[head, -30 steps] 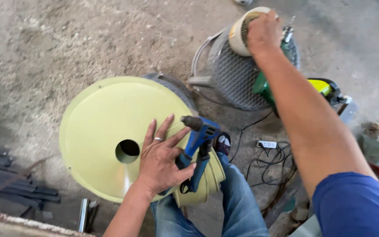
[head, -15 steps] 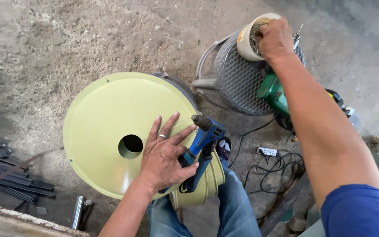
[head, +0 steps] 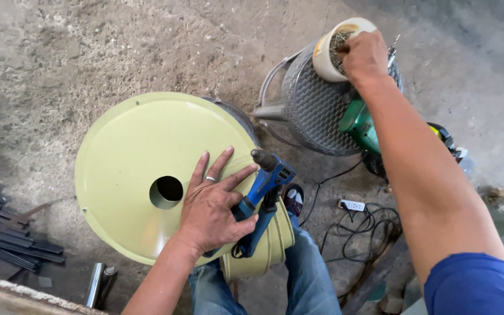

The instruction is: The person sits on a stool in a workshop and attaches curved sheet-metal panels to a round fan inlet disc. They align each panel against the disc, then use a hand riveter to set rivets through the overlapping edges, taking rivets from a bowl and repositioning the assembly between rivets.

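Observation:
My left hand (head: pixel 214 207) lies flat on a pale green round metal lid (head: pixel 129 157) with a hole (head: pixel 166 191) in its middle. Its fingers are spread, and its thumb and palm press a blue riveting tool (head: pixel 262 195) against the lid's right edge. My right hand (head: pixel 364 55) reaches out to a white tub (head: pixel 329 48) of small metal pieces on a grey woven stool (head: pixel 313 108); its fingertips are inside the tub. What they hold is hidden.
A green power drill (head: pixel 358 123) lies beside the stool. A white power strip (head: pixel 352 205) and black cables (head: pixel 374 224) are on the concrete floor at right. Dark metal strips (head: pixel 7 239) lie at the left. My jeans-clad leg (head: pixel 316 274) is below the lid.
My right hand has moved over the white tub and dipped its fingers in. The left hand stays on the lid and tool.

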